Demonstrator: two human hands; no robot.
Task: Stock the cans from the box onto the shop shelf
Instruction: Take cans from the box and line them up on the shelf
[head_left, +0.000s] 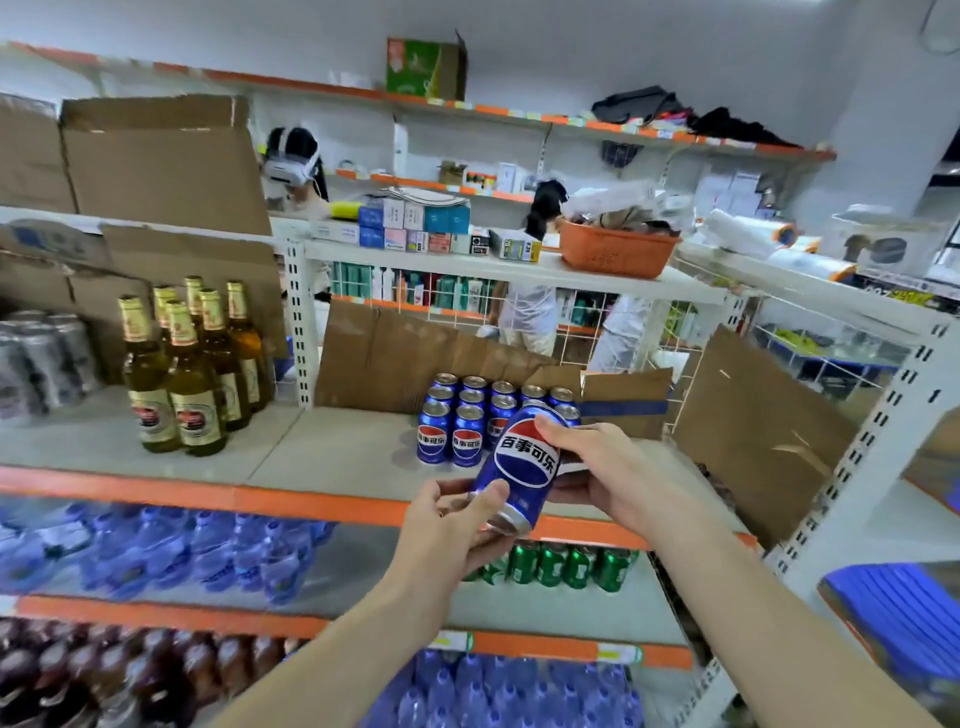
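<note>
We hold one shiny blue metal can (519, 462) in our left hand (457, 525) and right hand (597, 467), just in front of the group of blue cans (467, 415) already standing on the grey shelf with the orange edge (322, 452); we cannot see the box.

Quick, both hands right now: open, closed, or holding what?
Left hand: holding the bottom end of the blue can.
Right hand: holding the same can near its top, which is tilted.

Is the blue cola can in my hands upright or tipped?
Tipped: the blue cola can leans right, base low in the left hand, top by the right hand.
</note>
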